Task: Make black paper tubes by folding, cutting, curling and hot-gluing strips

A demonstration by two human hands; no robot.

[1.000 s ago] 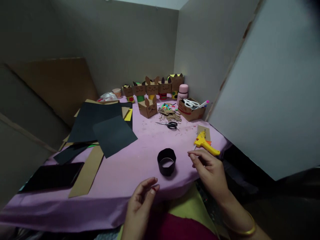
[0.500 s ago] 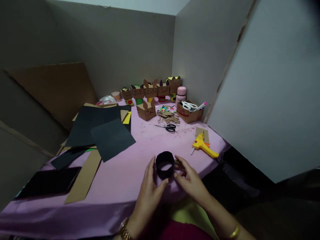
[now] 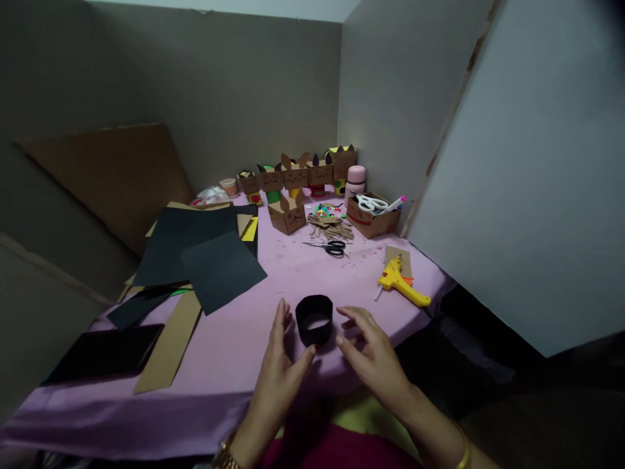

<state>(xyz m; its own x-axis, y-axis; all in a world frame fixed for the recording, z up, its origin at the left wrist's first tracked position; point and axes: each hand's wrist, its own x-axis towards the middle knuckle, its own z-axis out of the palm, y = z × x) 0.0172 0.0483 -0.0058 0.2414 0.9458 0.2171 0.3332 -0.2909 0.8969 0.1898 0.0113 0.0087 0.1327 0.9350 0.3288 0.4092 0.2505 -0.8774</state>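
Observation:
A black paper ring point(image 3: 314, 335) stands on the pink tablecloth point(image 3: 229, 352) near the front edge, between my two hands. My left hand point(image 3: 286, 361) is open at its left side, fingers stretched out, with the thumb tip close to the ring's lower front; whether it touches I cannot tell. On the other side, my right hand point(image 3: 368, 348) is open, thumb and fingers apart, with a small gap between its fingertips and the ring.
Black paper sheets point(image 3: 224, 270), a cardboard strip point(image 3: 170, 345) and a black flat device point(image 3: 105, 352) lie left. A yellow glue gun point(image 3: 403, 283) rests right. Behind are black scissors point(image 3: 334, 248), cardboard scraps point(image 3: 329, 228), cardboard animal heads point(image 3: 287, 215) and a box point(image 3: 371, 221) holding white scissors.
My hands have spread apart around the ring, the left one moving leftward. The ring appears slightly further left, and the view has shifted a little.

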